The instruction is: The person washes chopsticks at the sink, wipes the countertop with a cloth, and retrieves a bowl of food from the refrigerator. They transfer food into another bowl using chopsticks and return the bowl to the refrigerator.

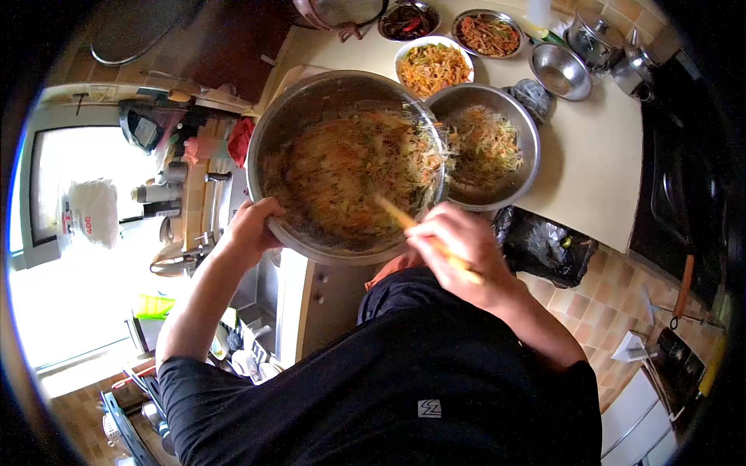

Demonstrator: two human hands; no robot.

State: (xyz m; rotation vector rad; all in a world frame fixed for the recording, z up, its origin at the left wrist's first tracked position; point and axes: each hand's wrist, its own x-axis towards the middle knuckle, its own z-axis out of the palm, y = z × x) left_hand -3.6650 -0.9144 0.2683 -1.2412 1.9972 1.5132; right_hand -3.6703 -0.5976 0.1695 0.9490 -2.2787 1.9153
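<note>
My left hand (255,227) is closed on the near-left rim of a large metal bowl (330,87), thumb over the edge. Inside lies a mix of shredded vegetables (334,175), partly smeared by motion. In my right hand (458,250) are light wooden chopsticks (399,213), blurred, their tips over the mix. The large bowl's right edge overlaps a smaller metal bowl (530,155) on the counter. More shreds (486,144) lie in that smaller bowl, and some hang across the large bowl's rim between the two.
Behind the bowls, the counter (594,155) holds a white plate of shredded food (434,68), two dishes (488,35) (409,21) and a small metal bowl (561,71). A black-lined bin (548,248) stands below right. The sink (256,287) and window are left.
</note>
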